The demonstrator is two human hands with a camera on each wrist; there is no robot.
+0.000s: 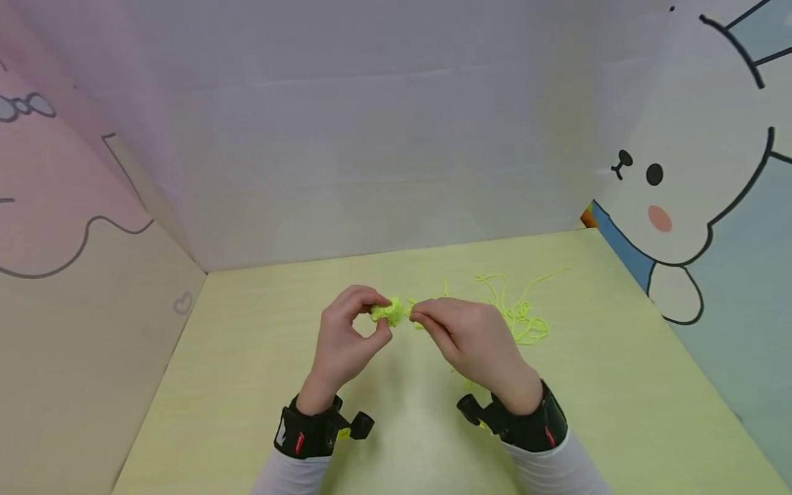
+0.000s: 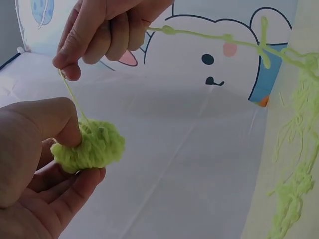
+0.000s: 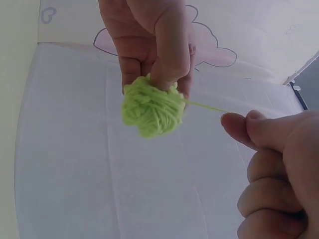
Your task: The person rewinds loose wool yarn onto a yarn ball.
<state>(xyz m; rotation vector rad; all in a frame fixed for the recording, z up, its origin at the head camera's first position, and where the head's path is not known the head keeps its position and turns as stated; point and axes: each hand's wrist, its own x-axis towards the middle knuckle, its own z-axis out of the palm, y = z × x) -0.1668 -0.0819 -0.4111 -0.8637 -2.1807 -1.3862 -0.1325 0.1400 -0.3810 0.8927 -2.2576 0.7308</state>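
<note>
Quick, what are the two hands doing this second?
Left hand: holding a small ball of yellow-green yarn between thumb and fingers.
Right hand: pinching the strand that runs from it.

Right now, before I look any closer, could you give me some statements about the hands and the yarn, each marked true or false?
1. The left hand holds a yellow-green yarn ball. True.
2. The right hand lies flat on the tabletop. False: it is raised, pinching a yarn strand that leads to the ball.
3. That strand sags in a loop between the hands. False: it runs straight.
4. Loose, tangled yarn lies on the tabletop. True.
5. Both sleeves are black. False: they are pale; the wristbands are black.
</note>
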